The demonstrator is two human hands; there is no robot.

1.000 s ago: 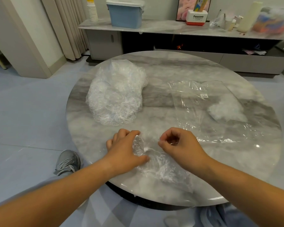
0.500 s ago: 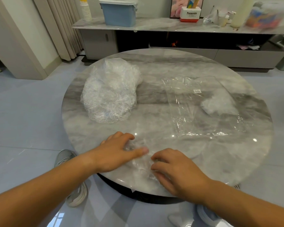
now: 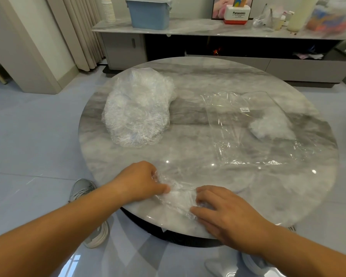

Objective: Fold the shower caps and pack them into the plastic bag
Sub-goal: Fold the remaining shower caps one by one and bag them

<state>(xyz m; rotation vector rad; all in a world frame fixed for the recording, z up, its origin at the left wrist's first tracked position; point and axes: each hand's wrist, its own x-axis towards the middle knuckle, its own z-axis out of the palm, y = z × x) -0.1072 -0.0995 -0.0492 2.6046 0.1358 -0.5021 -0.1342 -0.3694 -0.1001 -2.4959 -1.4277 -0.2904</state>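
One crinkled clear plastic shower cap [image 3: 180, 196] lies at six o'clock on the round grey marble table [image 3: 198, 152], close to the near rim, and both hands are on it. The left hand [image 3: 142, 180] has its fingers curled over the cap's left end, with the thumb stretched rightward along the film. The right hand [image 3: 226, 212] has bent fingers and thumb gathering the cap's right end against the table.

By the look of it, this is the folding step: the cap is being bunched and flattened into a smaller shape and is not yet compact.

At ten o'clock sits a heaped pile of loose transparent shower caps [image 3: 137, 114]. These seem to be waiting their turn. The flat clear plastic bag [image 3: 238, 132] lies at two to three o'clock, well apart from the hands, with a small white wad [image 3: 272, 126] showing through its far right part, probably caps already packed.

The next move likely calls for pressing out trapped air, holding the fold so the springy film does not reopen, then carrying it towards three o'clock and finding the bag's mouth, which I cannot make out.
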